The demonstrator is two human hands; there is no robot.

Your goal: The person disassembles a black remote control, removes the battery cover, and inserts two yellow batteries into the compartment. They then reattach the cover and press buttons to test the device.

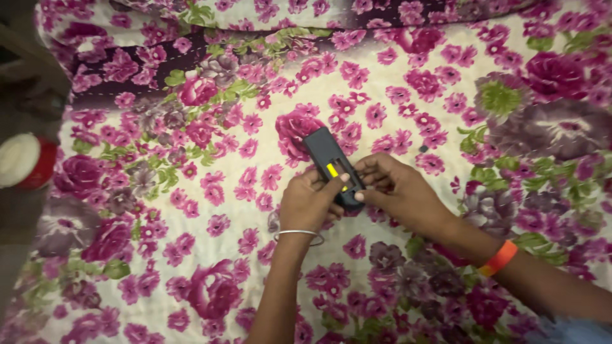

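Note:
A dark grey remote control [326, 155] lies face down over a flowered bedsheet [191, 191], its rear compartment uncovered with something yellow, apparently a battery [332, 170], inside. My left hand [310, 200], a thin silver bangle on its wrist, grips the remote's near end, one finger resting on the compartment. My right hand [395, 186], with an orange band on the wrist, holds the remote from the right side, fingertips at the compartment's edge.
The pink and purple flowered sheet covers almost the whole view. A red container with a white top [24, 160] stands off the left edge of the bed. A small dark speck [423, 148] lies on the sheet to the right of the remote.

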